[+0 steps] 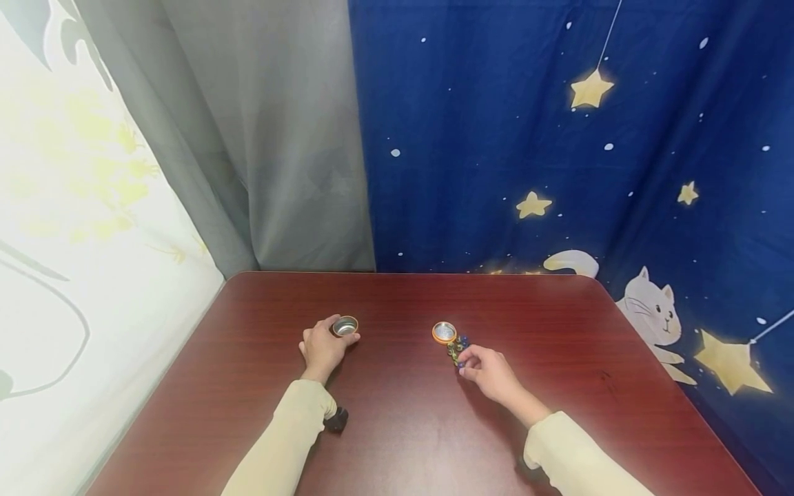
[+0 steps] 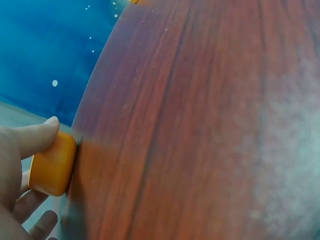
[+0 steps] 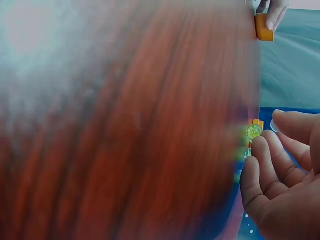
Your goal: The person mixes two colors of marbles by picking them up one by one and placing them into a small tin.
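In the head view my left hand (image 1: 324,350) grips a small round orange tin (image 1: 345,326) on the table, thumb on one side and fingers round the other. Its top is uncovered and shows a silvery inside. The left wrist view shows the tin's smooth orange wall (image 2: 54,165). My right hand (image 1: 493,375) is at a small cluster of blue and yellow-green glassy marbles (image 1: 455,350), its thumb and forefinger pinching at the near edge, apparently on a blue one. A yellow-green marble (image 3: 254,131) shows beyond the fingertips in the right wrist view.
An orange-rimmed round lid (image 1: 444,333), silvery face up, lies against the far side of the marbles. The reddish-brown table (image 1: 397,413) ends at a far edge before grey and blue curtains (image 1: 471,172). A white patterned cloth (image 1: 74,275) hangs at the left.
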Demonstrator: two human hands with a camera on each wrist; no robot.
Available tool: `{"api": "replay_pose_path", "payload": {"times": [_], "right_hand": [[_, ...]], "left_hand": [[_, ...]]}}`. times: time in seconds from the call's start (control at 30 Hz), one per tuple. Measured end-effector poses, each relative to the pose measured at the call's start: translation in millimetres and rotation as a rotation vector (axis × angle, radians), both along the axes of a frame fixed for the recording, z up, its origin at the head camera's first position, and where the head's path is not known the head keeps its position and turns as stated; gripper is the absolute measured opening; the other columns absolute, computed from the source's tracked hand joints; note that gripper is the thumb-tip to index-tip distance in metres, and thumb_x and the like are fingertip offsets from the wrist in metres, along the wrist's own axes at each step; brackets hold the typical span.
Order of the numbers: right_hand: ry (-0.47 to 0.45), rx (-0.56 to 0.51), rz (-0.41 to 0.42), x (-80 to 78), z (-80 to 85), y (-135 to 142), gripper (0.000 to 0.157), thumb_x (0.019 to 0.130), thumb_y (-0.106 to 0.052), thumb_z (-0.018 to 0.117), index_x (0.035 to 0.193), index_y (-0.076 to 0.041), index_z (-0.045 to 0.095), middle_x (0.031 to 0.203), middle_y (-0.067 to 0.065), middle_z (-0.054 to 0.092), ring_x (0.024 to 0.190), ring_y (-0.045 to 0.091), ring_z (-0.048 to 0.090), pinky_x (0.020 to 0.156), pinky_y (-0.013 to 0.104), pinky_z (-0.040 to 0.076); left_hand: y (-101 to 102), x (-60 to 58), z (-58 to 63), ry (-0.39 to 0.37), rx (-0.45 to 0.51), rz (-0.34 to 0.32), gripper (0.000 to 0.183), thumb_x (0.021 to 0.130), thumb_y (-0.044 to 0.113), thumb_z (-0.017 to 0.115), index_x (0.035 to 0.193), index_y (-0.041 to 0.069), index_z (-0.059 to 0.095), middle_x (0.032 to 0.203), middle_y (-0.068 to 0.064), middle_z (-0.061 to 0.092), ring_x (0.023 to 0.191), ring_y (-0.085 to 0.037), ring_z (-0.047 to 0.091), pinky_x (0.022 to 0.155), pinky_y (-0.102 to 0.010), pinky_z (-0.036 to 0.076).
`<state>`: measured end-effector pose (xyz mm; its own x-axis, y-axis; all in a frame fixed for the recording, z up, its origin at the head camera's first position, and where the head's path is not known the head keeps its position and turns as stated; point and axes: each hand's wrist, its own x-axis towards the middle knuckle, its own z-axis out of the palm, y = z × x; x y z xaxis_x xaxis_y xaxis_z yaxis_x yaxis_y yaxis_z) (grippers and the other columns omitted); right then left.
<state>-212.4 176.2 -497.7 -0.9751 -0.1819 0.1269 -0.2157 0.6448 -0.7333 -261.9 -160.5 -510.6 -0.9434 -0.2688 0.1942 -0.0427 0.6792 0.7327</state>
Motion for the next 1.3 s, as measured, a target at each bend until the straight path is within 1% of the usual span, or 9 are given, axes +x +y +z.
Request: {"api": "replay_pose_path", "payload": {"times": [0.27,0.5,0.73,1.0,1.3], "right_hand": [[0.000,-0.015,-0.004,0.2,-1.0,-2.7,0.017,0.079,-0.002,0.076,0.086,-0.013,0.066,0.068,-0.007,0.058,0.063,0.009,0.057,0.060,0.029,0.047],[-0.020,-0.029,-0.002,1.9,-1.7,-4.8,0.016,0.079,-0.003,0.076,0.086,-0.013,0.065,0.068,-0.007,0.058,0.062,0.010,0.057,0.059,0.029,0.047],[-0.011,-0.035,-0.001,3.3,-1.8,-6.0,0.016,0.080,-0.003,0.076,0.088,-0.012,0.066,0.069,-0.007,0.058,0.062,0.009,0.057,0.059,0.028,0.047],[0.024,-0.058,0.019,4.9,0.1,-8.6,0.016,0.079,-0.001,0.076,0.088,-0.010,0.067,0.067,-0.007,0.059,0.060,0.009,0.057,0.057,0.028,0.048],[-0.011,-0.068,0.020,5.5,2.3,-11.5,0.016,0.080,-0.003,0.076,0.089,-0.011,0.067,0.067,-0.007,0.059,0.060,0.010,0.058,0.059,0.028,0.048]], "left_hand": [[0.5,-0.7,2.6,-0.012,-0.041,-0.014,0.064,0.072,0.033,0.087,0.127,0.009,0.064,0.115,-0.016,0.065,0.106,-0.037,0.044,0.089,-0.052,0.024],[2.2,-0.7,2.8,-0.025,-0.066,-0.024,0.064,0.071,0.034,0.087,0.126,0.009,0.064,0.113,-0.015,0.066,0.104,-0.037,0.045,0.088,-0.052,0.024],[5.3,-0.1,4.3,-0.043,-0.089,-0.043,0.063,0.070,0.034,0.087,0.124,0.010,0.066,0.110,-0.014,0.068,0.104,-0.037,0.046,0.088,-0.052,0.025],[7.5,1.4,6.1,-0.058,-0.093,-0.054,0.062,0.069,0.034,0.088,0.123,0.012,0.067,0.110,-0.013,0.068,0.103,-0.036,0.045,0.088,-0.052,0.025],[10.5,5.0,7.5,-0.049,-0.076,-0.066,0.062,0.069,0.033,0.088,0.122,0.011,0.067,0.108,-0.012,0.069,0.103,-0.035,0.045,0.088,-0.052,0.024]]}}
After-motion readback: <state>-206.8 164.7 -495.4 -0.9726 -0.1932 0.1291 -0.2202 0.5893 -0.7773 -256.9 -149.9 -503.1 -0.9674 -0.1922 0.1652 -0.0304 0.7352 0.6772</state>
